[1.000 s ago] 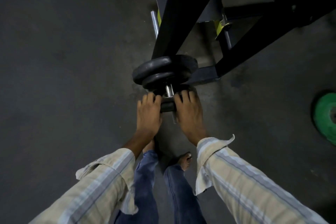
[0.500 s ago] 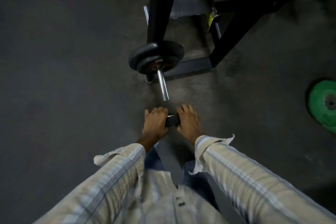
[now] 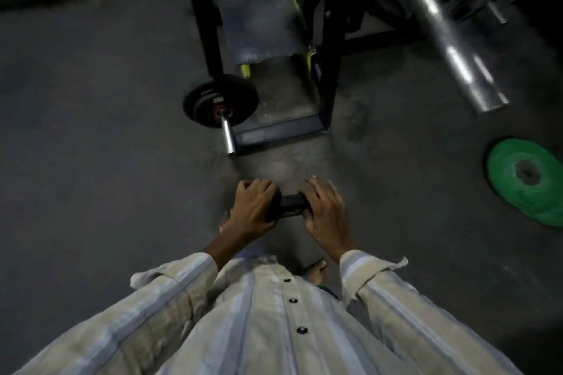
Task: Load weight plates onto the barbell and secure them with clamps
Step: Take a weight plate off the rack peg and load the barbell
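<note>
Clamp (image 3: 292, 205): small dark piece at frame centre, gripped by the left hand (image 3: 254, 210) and right hand (image 3: 324, 213) at either end. Barbell sleeve (image 3: 228, 137) with black plates (image 3: 219, 106): 11 o'clock, apart. Green plates (image 3: 530, 179): 3 o'clock, on floor.

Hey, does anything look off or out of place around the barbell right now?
Yes: the small black plate is off the bar, gripped by the left hand and right hand. The sleeve end is bare, no clamp.

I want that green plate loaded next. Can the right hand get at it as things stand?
Probably not yet: the right hand and left hand both grip a small black plate. The green plate lies uncovered on the floor.
</note>
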